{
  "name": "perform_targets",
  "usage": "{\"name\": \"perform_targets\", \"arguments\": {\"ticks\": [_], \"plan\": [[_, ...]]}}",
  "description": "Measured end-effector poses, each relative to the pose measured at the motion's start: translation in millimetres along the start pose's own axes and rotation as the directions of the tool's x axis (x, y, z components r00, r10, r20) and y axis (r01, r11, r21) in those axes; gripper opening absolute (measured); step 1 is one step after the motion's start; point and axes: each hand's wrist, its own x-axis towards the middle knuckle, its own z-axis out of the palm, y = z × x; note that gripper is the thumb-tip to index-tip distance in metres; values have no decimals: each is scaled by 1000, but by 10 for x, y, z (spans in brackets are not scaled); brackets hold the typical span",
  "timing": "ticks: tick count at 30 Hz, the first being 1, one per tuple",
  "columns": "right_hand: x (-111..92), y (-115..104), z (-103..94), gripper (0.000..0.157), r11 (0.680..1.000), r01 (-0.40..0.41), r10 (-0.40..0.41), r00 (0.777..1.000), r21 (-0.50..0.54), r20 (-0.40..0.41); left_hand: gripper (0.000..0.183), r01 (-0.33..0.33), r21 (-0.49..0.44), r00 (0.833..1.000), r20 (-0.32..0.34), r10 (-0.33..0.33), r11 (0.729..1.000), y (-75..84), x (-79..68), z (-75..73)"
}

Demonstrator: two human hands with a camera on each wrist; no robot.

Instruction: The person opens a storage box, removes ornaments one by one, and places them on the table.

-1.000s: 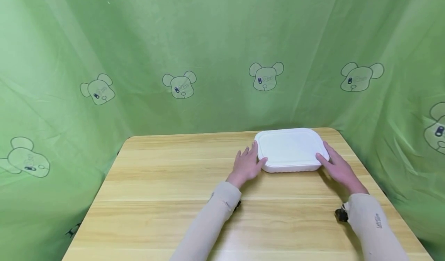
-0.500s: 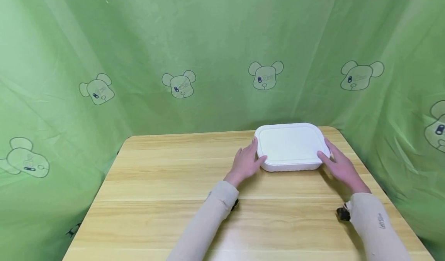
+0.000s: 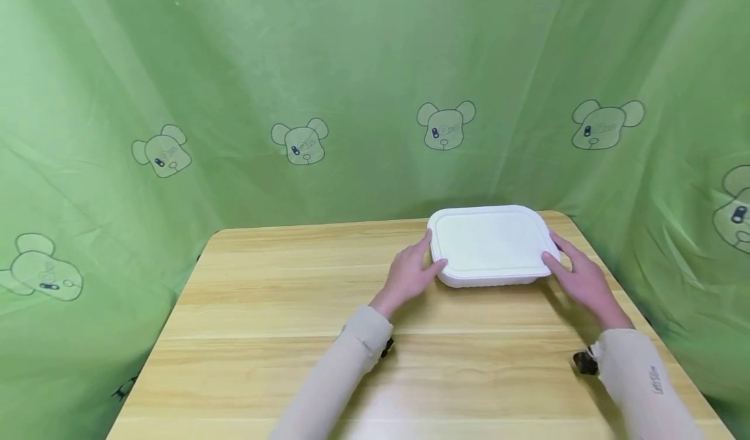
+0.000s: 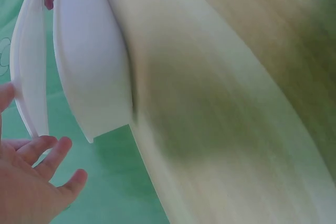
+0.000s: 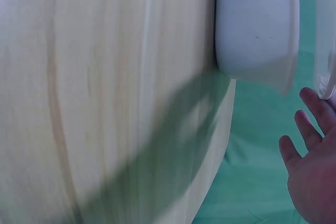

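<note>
A white lid (image 3: 492,239) is raised above a white rectangular container (image 4: 92,56), and both wrist views show a gap between the two. My left hand (image 3: 407,272) holds the lid's left end, its thumb on the near left corner and fingers at the side. At the opposite end my right hand (image 3: 580,277) grips the lid, thumb on top near the front right corner. The container stands on the table and shows as a plain wall in the right wrist view, below the lid edge (image 5: 324,35). Inside the container is hidden from the head view.
The light wooden table (image 3: 281,310) has its far edge just behind the container. A green curtain (image 3: 363,49) printed with bear heads hangs at the back and both sides. A dark wrist device (image 3: 584,362) shows under the right sleeve.
The lid has risen off the container, its far edge shifting up in the head view. My hands have moved with it, spreading slightly apart, and the left fingers have drawn in closer together.
</note>
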Motion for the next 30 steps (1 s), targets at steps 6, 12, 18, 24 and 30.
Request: {"name": "perform_targets", "arguments": {"ticks": [6,12,18,24,30], "plan": [[-73,-34,-27,70,1000,1,-1,999,-7,-42,77,6,-53,1000,-2,-6,999,26,-74,-36],[-167,-71,-70,67,1000,26,-26,996,-10,-80,77,-2,-89,1000,4,2,996,56,-155,-75],[-272,-69,-98,64,998,44,-48,994,-38,-100,77,11,-150,1000,13,-9,989,84,-245,-105],[-398,-34,-120,59,994,81,-91,988,-76,-126,76,20,-204,1000,25,-15,979,102,-353,-117],[-507,-10,-138,55,990,100,-112,986,-98,-126,74,24,-282,999,47,-11,959,115,-470,-129]]}}
